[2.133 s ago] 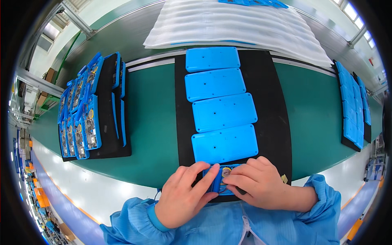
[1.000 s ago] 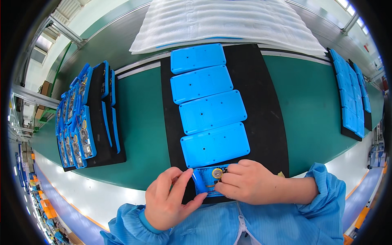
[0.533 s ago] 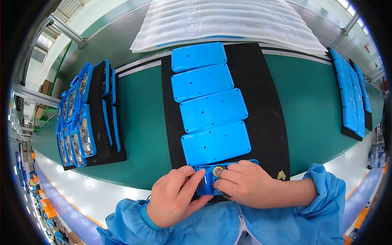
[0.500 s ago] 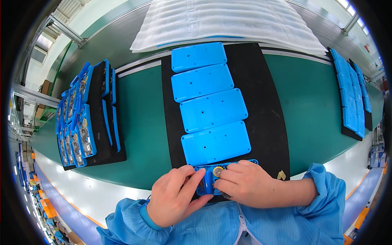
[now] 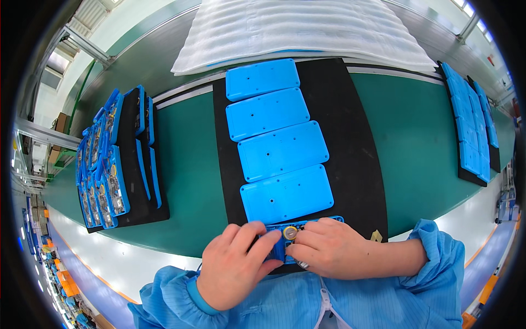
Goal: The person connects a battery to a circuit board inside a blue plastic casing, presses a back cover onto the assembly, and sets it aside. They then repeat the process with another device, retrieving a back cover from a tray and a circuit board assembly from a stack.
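An open blue plastic housing [image 5: 282, 248] with electronic parts in it lies at the near end of the black mat [image 5: 350, 148], close to my body. A round, yellow-rimmed coin-like part [image 5: 290, 233] shows inside it. My left hand [image 5: 235, 266] is closed round the housing's left end, thumb on the near side and fingers on the far side. Over its right part my right hand [image 5: 331, 248] is closed, fingers curled down beside the round part. A small silvery piece [image 5: 302, 264] peeks out under those fingers; its kind is hidden.
Several flat blue covers [image 5: 286, 193] lie in a column up the mat. To the left, blue housings with circuit boards [image 5: 112, 181] sit on black foam; blue panels [image 5: 468, 129] stand at the right. White padded foam sheets [image 5: 301, 33] cover the back of the green table [image 5: 189, 137].
My left fingers have shifted slightly over the housing's left end, covering more of it. The silvery piece under my right hand shows more clearly. The view has shifted slightly.
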`<control>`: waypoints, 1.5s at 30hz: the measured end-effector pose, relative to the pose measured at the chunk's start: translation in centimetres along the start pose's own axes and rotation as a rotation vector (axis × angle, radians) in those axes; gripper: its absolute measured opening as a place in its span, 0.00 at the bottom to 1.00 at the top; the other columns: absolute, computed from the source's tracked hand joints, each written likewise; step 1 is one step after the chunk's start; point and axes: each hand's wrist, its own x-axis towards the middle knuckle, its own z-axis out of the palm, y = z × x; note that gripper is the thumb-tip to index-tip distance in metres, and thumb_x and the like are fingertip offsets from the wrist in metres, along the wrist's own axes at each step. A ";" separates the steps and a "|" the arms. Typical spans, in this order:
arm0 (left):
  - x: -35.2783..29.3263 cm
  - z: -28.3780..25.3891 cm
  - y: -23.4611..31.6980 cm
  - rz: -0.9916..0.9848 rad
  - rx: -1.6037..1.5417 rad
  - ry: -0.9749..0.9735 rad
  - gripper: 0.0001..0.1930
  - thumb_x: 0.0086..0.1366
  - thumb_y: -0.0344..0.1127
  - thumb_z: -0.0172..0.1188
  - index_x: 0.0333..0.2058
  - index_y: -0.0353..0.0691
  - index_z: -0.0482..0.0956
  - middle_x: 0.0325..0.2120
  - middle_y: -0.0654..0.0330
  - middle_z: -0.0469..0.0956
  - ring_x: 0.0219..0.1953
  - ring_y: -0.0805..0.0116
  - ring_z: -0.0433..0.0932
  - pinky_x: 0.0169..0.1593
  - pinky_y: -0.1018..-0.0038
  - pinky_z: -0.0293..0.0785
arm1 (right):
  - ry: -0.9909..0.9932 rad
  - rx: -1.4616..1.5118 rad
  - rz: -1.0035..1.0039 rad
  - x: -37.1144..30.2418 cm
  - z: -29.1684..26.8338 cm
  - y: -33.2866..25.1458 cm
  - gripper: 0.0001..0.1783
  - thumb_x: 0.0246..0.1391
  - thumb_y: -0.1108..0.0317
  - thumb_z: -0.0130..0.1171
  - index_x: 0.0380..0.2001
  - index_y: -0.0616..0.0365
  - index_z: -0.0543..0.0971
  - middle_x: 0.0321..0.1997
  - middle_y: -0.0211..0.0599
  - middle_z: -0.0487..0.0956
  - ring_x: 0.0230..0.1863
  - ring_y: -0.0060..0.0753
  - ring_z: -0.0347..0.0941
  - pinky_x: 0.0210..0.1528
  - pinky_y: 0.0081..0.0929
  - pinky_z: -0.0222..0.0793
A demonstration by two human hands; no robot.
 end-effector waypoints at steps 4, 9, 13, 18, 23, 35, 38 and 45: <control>0.0 0.2 -0.5 0.038 -0.054 -0.001 0.25 0.43 0.37 0.71 0.42 0.43 0.76 0.37 0.62 0.71 0.33 0.65 0.70 0.33 0.73 0.70 | 0.040 -0.019 0.003 0.0 -0.8 -0.7 0.10 0.42 0.67 0.63 0.31 0.52 0.76 0.26 0.29 0.72 0.29 0.29 0.70 0.32 0.27 0.64; 0.3 0.5 -0.9 0.041 -0.136 0.005 0.20 0.49 0.33 0.68 0.43 0.39 0.76 0.35 0.60 0.72 0.33 0.66 0.72 0.33 0.73 0.70 | 0.261 -0.158 0.154 0.9 -6.0 1.7 0.14 0.50 0.58 0.61 0.39 0.51 0.78 0.19 0.30 0.74 0.20 0.37 0.69 0.27 0.29 0.62; -0.6 1.0 -1.8 0.035 -0.256 0.053 0.23 0.46 0.33 0.67 0.43 0.38 0.74 0.38 0.52 0.69 0.37 0.53 0.71 0.39 0.66 0.70 | 0.525 -0.273 0.328 5.4 -12.3 10.6 0.12 0.56 0.67 0.52 0.42 0.57 0.77 0.35 0.45 0.77 0.36 0.50 0.74 0.38 0.39 0.71; -1.0 1.1 -2.0 0.101 -0.289 0.067 0.27 0.44 0.37 0.70 0.44 0.38 0.73 0.37 0.51 0.69 0.39 0.52 0.71 0.41 0.65 0.71 | 0.540 -0.616 0.726 9.3 -19.6 23.2 0.14 0.52 0.61 0.56 0.40 0.53 0.79 0.37 0.38 0.76 0.40 0.41 0.74 0.42 0.37 0.69; -0.7 1.2 -2.5 0.211 -0.287 0.138 0.27 0.49 0.42 0.68 0.46 0.38 0.73 0.32 0.54 0.70 0.32 0.55 0.71 0.34 0.66 0.70 | 0.460 -0.624 0.806 16.3 -20.0 28.1 0.15 0.51 0.60 0.56 0.42 0.50 0.79 0.47 0.40 0.75 0.46 0.47 0.74 0.47 0.41 0.70; -2.1 5.4 -4.8 0.274 -0.467 0.409 0.26 0.50 0.42 0.69 0.45 0.34 0.75 0.30 0.51 0.74 0.29 0.54 0.75 0.32 0.65 0.71 | 0.436 -0.934 0.775 24.1 -20.1 35.9 0.11 0.52 0.70 0.50 0.39 0.53 0.77 0.49 0.41 0.71 0.39 0.44 0.78 0.35 0.41 0.75; -1.9 5.4 -5.2 0.299 -0.492 0.415 0.25 0.50 0.39 0.68 0.45 0.33 0.75 0.30 0.51 0.74 0.29 0.54 0.75 0.32 0.64 0.71 | 0.395 -1.043 0.652 23.8 -20.3 35.8 0.09 0.52 0.69 0.52 0.37 0.54 0.77 0.45 0.39 0.72 0.36 0.40 0.79 0.30 0.39 0.75; -2.5 6.2 -5.4 0.285 -0.509 0.471 0.24 0.49 0.37 0.68 0.44 0.34 0.76 0.31 0.49 0.74 0.32 0.51 0.75 0.34 0.64 0.73 | 0.497 -1.258 0.190 20.0 -18.9 28.0 0.08 0.46 0.72 0.55 0.33 0.55 0.74 0.38 0.31 0.71 0.32 0.30 0.75 0.22 0.29 0.71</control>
